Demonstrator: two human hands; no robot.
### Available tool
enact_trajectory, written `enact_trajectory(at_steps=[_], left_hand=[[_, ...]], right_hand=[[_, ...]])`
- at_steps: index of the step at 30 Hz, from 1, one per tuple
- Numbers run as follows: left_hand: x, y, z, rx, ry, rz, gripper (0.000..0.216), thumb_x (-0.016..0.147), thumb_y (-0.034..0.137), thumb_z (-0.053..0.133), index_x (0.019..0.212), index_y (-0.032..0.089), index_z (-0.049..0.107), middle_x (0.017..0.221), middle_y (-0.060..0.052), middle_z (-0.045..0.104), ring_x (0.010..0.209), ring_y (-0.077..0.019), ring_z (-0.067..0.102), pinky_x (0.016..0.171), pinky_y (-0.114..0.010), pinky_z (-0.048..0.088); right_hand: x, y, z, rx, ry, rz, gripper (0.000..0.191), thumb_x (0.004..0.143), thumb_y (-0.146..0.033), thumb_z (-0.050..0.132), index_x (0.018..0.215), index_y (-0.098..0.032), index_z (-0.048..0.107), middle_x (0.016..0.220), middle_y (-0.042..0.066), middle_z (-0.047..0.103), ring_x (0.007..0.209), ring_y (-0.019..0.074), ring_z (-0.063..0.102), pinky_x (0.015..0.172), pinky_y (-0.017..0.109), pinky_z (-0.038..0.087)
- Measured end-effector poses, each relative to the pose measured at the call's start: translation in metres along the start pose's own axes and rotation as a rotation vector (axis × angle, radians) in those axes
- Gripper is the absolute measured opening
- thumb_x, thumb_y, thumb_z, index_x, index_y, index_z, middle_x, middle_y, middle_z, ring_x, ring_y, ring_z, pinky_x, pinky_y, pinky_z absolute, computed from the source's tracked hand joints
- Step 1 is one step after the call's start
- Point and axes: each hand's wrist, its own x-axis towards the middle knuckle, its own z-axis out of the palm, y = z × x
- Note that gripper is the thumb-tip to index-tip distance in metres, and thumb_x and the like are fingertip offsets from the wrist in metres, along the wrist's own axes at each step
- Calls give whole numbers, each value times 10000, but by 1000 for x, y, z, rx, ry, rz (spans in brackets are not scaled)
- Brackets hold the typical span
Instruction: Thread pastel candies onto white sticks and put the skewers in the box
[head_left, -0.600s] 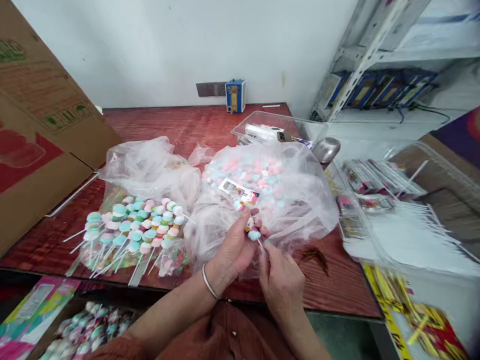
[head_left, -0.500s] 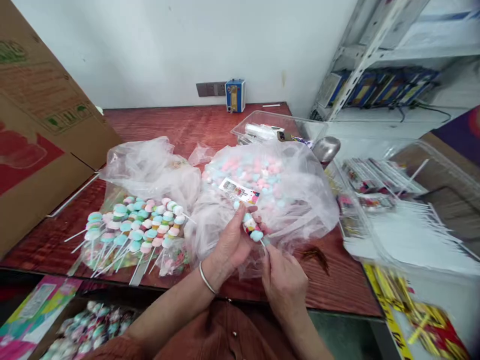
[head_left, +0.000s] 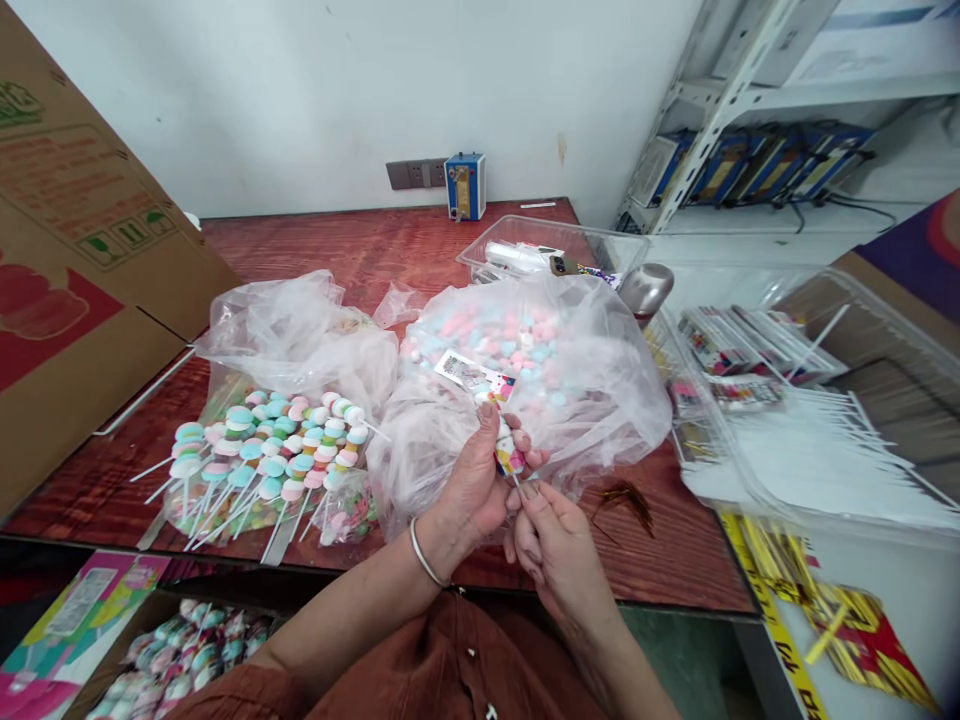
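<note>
My left hand [head_left: 474,488], with a bangle at the wrist, is closed around a marshmallow lollipop [head_left: 510,457] in a small printed wrapper. The wrapper's flat printed end [head_left: 474,376] sticks out beyond my fingers. Just below, my right hand [head_left: 559,545] pinches the lollipop's white stick near the wrapper's mouth. Under and behind both hands spreads a large clear bag [head_left: 615,370] of pink and blue marshmallows [head_left: 517,335]. To the left, several marshmallow lollipops [head_left: 274,450] lie in a pile with their sticks facing me.
A tall cardboard box [head_left: 82,200] stands at the left. At the right, a clear tray [head_left: 739,470] holds white sticks and printed wrappers. Brown twist ties [head_left: 626,503] lie near the table's front edge. Below sits a box of wrapped lollipops [head_left: 187,645].
My right hand has closed in on my left, its fingers now higher on the stick. The marshmallows sit deeper inside the wrapper, and the left fingers have closed further around it.
</note>
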Motion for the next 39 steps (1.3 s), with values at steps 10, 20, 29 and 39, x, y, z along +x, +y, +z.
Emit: enact_trajectory(at_steps=[10, 20, 29, 39], left_hand=[[-7, -10, -4, 165, -32, 96, 339, 773, 400, 767, 953, 151, 624, 745, -2, 624, 717, -130, 630, 788, -292, 525], [-18, -43, -14, 523, -42, 138, 337, 889, 427, 586, 1028, 158, 735, 1039, -103, 735, 1119, -243, 623, 1068, -388, 399], [-27, -37, -12, 932, -77, 294, 393, 934, 437, 504, 1245, 259, 665, 1307, -52, 652, 1407, -218, 389, 1215, -418, 159], [-32, -21, -19, 650, 7, 197, 280, 790, 371, 739, 991, 178, 760, 969, -83, 751, 995, -229, 654, 934, -354, 481]], right_hand=[[-9, 6, -17, -1089, 263, -578, 262, 1004, -305, 389, 974, -190, 624, 781, 54, 736, 591, 206, 677, 532, 279, 436], [-1, 9, -9, -666, 286, -374, 264, 991, -361, 408, 848, -211, 571, 750, 17, 659, 655, 173, 606, 610, 266, 452], [7, 8, -2, -29, 324, -218, 221, 921, -437, 544, 922, -218, 576, 865, 12, 649, 753, 170, 595, 677, 278, 498], [2, 5, -6, 281, 154, -34, 282, 876, -475, 638, 827, -219, 529, 532, -124, 275, 429, 67, 166, 393, 191, 192]])
